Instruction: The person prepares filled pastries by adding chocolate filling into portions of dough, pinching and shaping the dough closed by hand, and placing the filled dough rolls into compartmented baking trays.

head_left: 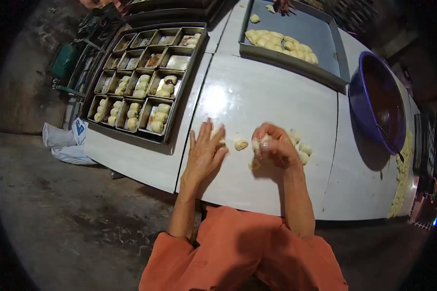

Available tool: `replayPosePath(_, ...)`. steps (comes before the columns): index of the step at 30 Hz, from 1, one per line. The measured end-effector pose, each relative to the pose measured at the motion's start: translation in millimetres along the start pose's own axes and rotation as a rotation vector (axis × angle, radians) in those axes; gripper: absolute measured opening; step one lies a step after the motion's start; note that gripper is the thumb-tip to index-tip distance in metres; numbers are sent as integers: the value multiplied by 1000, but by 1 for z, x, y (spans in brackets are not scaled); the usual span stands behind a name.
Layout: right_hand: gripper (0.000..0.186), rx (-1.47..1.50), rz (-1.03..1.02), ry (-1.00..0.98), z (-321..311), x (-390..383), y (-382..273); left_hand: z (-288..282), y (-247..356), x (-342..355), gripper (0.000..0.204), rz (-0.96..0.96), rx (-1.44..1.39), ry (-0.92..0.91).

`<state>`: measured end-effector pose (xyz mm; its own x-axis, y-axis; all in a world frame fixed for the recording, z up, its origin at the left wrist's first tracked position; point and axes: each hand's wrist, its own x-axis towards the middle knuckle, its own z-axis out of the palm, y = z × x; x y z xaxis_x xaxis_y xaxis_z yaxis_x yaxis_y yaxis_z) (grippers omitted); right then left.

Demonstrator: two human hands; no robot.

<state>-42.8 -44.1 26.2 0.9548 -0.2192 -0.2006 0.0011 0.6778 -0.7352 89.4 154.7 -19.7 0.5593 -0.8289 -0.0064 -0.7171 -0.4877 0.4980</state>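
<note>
Left hand: the hand point(202, 154) is spread, palm down over the surface point(257, 194), fingers apart; a pale dough piece point(222, 141) shows partly at the fingertips, and whether they press on it I cannot tell.
Right hand: the fingers of this hand point(276, 145) are curled nearly closed around a pale dough lump point(264, 140), mostly hidden and a little blurred.
Dough between the hands: one small rounded piece point(241, 142) lies on the surface, apart from both.
Dough by the right hand: another piece point(254, 165) sits just below the curled fingers; a cluster of dough balls point(303, 153) lies just beyond the hand, to its right.
Loaf tins: at left, a dark tray point(167, 137) carries rows of rectangular tins point(178, 62); all four in the nearest row hold dough rolls point(159, 118).
Grey tray: a large shallow tray point(320, 41) at the far side bears dough pieces packed close together point(281, 45).
Basin: a purple basin point(359, 92) stands at right.
Floor: pale sacks point(59, 136) lie left of the surface.
</note>
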Motion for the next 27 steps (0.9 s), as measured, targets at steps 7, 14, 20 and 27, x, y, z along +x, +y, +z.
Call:
replayPosePath(7, 19, -230, -111, 147, -17, -18, 0, -4, 60, 20, 67, -225, -721, 106)
replayPosePath(14, 36, -459, -303, 350, -27, -35, 0, 19, 116, 44, 25, -389, -1426, -103)
replayPosePath(20, 28, -446, -182, 474, -48, -67, -28, 43, 138, 53, 25, -196, -1370, -125)
replayPosePath(27, 39, -227, -312, 603, -60, -98, -53, 73, 195, 81, 77, 192, -1175, 238)
